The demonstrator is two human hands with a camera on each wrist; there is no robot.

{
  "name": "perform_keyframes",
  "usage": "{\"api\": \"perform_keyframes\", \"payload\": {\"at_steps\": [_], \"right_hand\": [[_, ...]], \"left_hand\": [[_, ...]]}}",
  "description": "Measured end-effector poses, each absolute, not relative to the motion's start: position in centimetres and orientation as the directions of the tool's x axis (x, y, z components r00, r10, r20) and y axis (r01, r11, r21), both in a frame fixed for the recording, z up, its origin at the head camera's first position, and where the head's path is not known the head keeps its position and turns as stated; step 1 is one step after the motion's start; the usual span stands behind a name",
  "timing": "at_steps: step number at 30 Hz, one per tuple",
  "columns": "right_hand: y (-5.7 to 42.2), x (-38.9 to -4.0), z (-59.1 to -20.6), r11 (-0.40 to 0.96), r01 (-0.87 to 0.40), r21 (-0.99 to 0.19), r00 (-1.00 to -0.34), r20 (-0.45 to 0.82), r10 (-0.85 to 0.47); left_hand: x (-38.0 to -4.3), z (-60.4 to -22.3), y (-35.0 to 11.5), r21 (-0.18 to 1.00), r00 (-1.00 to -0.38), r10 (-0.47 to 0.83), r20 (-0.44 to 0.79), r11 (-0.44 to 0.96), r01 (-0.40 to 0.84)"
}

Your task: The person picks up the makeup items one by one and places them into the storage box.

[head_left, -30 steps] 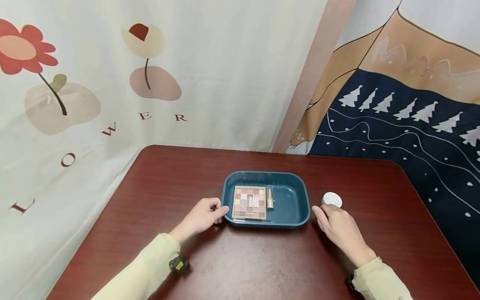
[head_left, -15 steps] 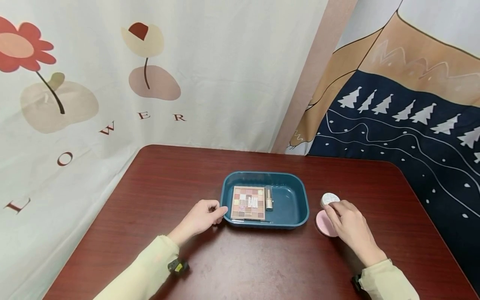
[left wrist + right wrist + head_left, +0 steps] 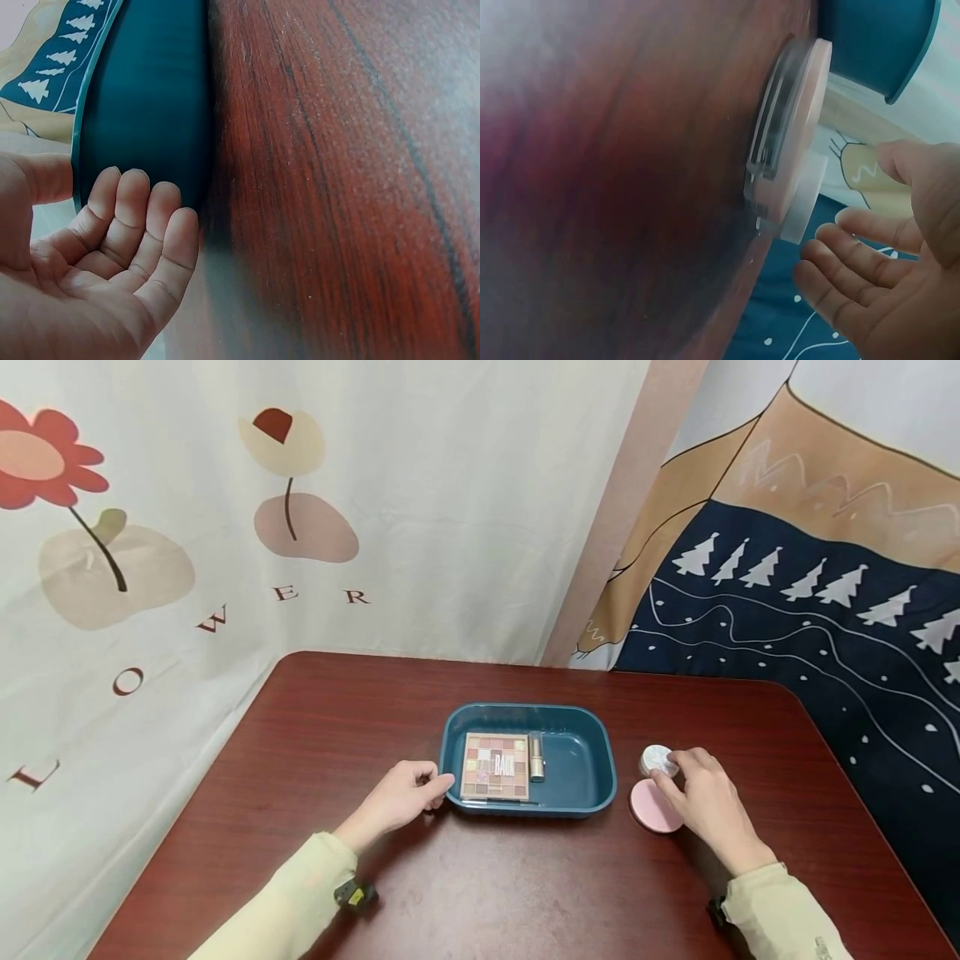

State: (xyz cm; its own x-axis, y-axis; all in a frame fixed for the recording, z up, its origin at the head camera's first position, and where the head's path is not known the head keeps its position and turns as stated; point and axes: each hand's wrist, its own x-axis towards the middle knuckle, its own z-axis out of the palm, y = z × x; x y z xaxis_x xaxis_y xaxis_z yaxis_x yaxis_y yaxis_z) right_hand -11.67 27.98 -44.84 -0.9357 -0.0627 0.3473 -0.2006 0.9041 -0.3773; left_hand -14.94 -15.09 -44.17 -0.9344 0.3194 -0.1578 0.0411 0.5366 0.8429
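Observation:
My left hand (image 3: 405, 793) holds the near left corner of a dark teal tray (image 3: 577, 808). In the left wrist view its thumb lies at the rim and its curled fingers (image 3: 131, 199) sit against the outer wall. An eyeshadow palette (image 3: 495, 766), a gold lipstick tube (image 3: 536, 758) and a thin stick (image 3: 498, 800) lie in the tray. To its right, my right hand (image 3: 705, 802) hovers with fingers and thumb spread at a small round white jar (image 3: 656, 760). Just in front of the jar lies a round pink-topped compact (image 3: 654, 807) with a clear base.
The dark red wooden table (image 3: 360, 710) ends at a back edge against a white curtain (image 3: 450, 527) with flower prints. A dark blue cloth (image 3: 787, 602) with tree prints hangs at the right side.
My right hand has moved right and back off the pink compact, which now shows, and its fingers are spread at the white jar. My left hand stays on the tray.

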Motion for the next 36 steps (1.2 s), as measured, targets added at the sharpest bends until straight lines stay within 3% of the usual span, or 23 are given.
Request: {"api": "perform_keyframes", "payload": {"at_steps": [9,36], "right_hand": [[28.3,-12.8,-44.5,0.917,-0.09,-0.387,-0.988,0.152,-0.033],[28.1,-14.9,-45.3,0.947,-0.073,-0.312,-0.995,0.081,-0.05]], "left_hand": [[-14.8,-44.0,-15.1,0.844,-0.934,0.321,-0.158,0.535,0.042],[-15.0,-44.2,-15.2,0.841,-0.929,0.329,-0.171,0.54,0.037]]}}
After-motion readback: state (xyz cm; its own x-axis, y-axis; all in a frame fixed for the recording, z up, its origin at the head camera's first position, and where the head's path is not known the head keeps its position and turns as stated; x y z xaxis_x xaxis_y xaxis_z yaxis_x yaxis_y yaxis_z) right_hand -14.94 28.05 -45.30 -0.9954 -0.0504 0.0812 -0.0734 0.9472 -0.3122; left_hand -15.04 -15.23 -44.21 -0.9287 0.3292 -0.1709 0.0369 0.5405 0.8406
